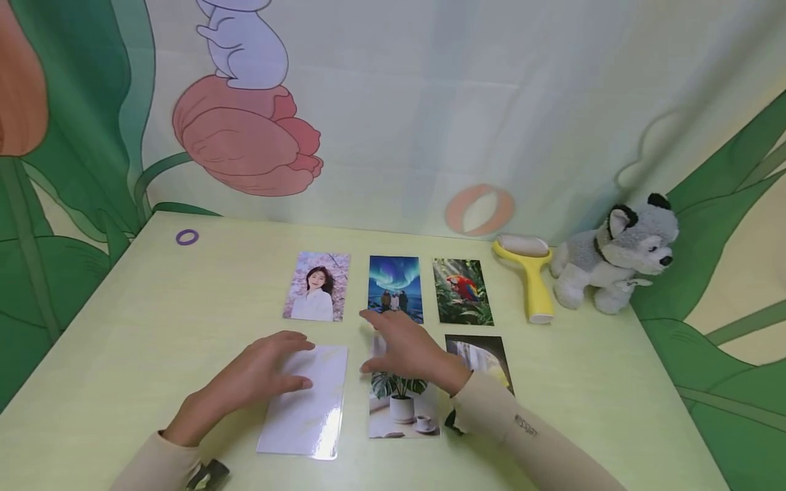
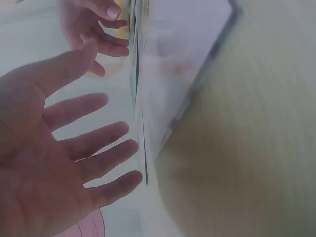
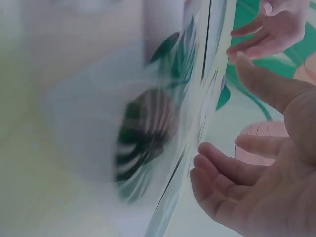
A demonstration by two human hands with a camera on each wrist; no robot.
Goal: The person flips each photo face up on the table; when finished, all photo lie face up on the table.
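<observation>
In the head view my left hand [image 1: 260, 368] hovers with fingers spread over the upper left part of a glossy, pale card [image 1: 307, 416]. My right hand [image 1: 408, 348] is above a photo card of a potted plant and cup [image 1: 402, 409], partly hiding it. Neither hand holds anything. Behind them, photo cards of a person in white [image 1: 316, 290], a northern-lights scene [image 1: 395, 276] and a parrot [image 1: 463, 293] lie in a row. Another photo card [image 1: 482, 354], with a dark border, is partly covered by my right forearm. In the left wrist view the left hand's fingers [image 2: 98, 143] look extended.
Right of the cards lies a yellow-handled lint roller [image 1: 537, 286]. A grey and white plush dog [image 1: 614, 259] sits at the table's back right. At the back left is a small purple ring [image 1: 187, 237]. A printed curtain [image 1: 393, 123] hangs behind the pale green table [image 1: 123, 354].
</observation>
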